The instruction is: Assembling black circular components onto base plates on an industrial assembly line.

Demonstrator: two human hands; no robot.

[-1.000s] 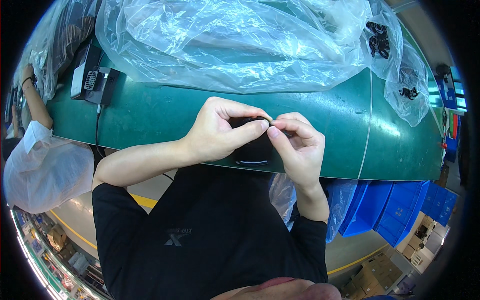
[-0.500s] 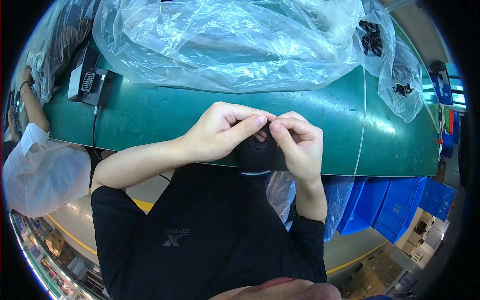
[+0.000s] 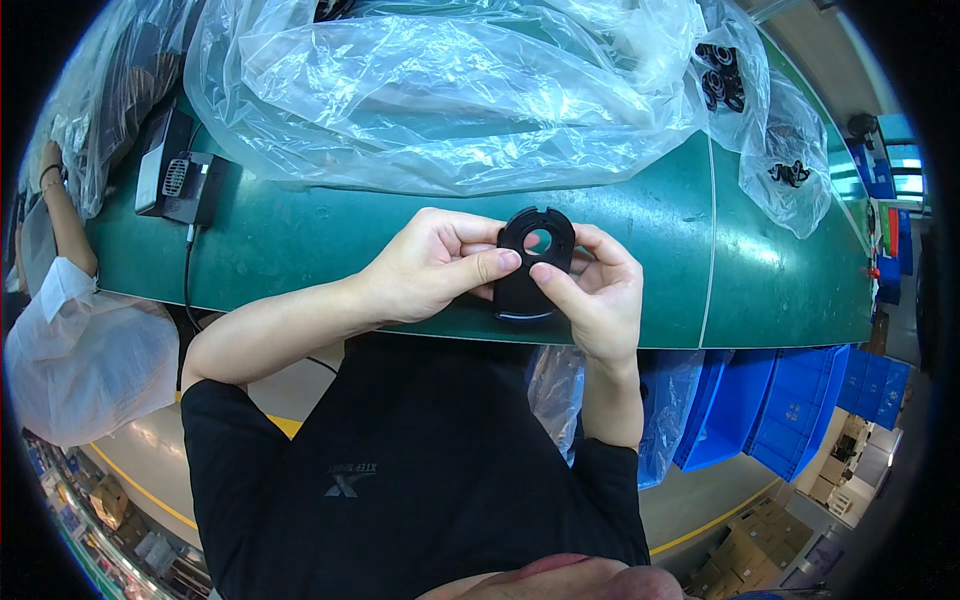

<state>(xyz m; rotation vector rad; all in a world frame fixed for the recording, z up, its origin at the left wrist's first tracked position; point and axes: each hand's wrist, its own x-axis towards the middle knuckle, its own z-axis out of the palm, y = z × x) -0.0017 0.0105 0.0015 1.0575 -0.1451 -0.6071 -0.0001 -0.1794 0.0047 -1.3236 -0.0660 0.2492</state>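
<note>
Between both hands is a flat black plastic part with a rounded top, a round hole through it and a straight lower edge. My left hand grips its left side, the thumb lying on the face beside the hole. From the right, my right hand pinches the same part, its thumb on the face below the hole and its fingers behind. The part is held above the near edge of the green table. Green shows through the hole. The fingers behind the part are partly hidden.
A large clear plastic bag covers the table's far side. Smaller bags with black parts lie far right. A grey-black device with a cable stands at left, near a co-worker's arm. Blue bins stand below the right edge.
The black part has turned, so its broad face and hole now show. My thumbs have moved from its upper edge down onto its face. Both hands still hold it.
</note>
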